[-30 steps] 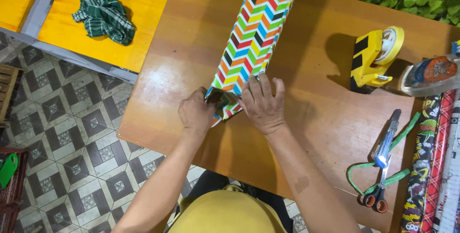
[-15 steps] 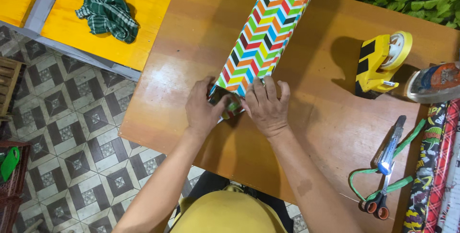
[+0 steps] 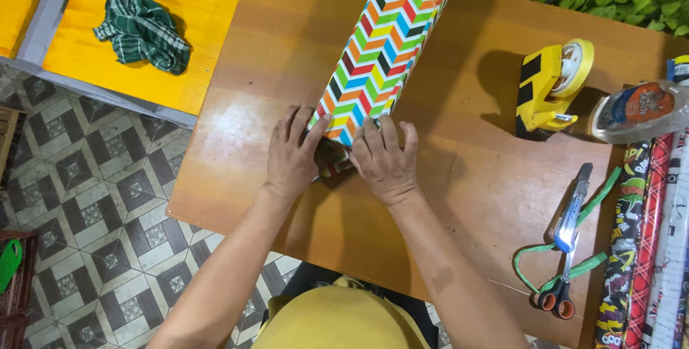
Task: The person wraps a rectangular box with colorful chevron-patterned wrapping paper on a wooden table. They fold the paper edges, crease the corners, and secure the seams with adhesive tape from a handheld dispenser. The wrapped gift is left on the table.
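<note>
A long box wrapped in bright zigzag-patterned paper (image 3: 380, 40) lies across a brown wooden table (image 3: 474, 177), running from the near middle toward the far edge. Both hands press on its near end. My left hand (image 3: 291, 155) lies flat with fingers spread against the left side of that end. My right hand (image 3: 382, 162) presses on the right side of the same end. Between the two hands a folded flap of the paper (image 3: 334, 162) shows, partly hidden by the fingers.
A yellow tape dispenser (image 3: 549, 87) and a clear tape roll (image 3: 635, 108) stand at the right. A utility knife (image 3: 572, 209), orange-handled scissors (image 3: 558, 295) with green cord, and wrapping paper rolls (image 3: 646, 248) lie at the right edge. A green checked cloth (image 3: 140, 29) rests on a yellow bench.
My left hand went from pinching the end flap to lying flat with fingers spread. The flap is folded in further. My right hand stays pressed on the end.
</note>
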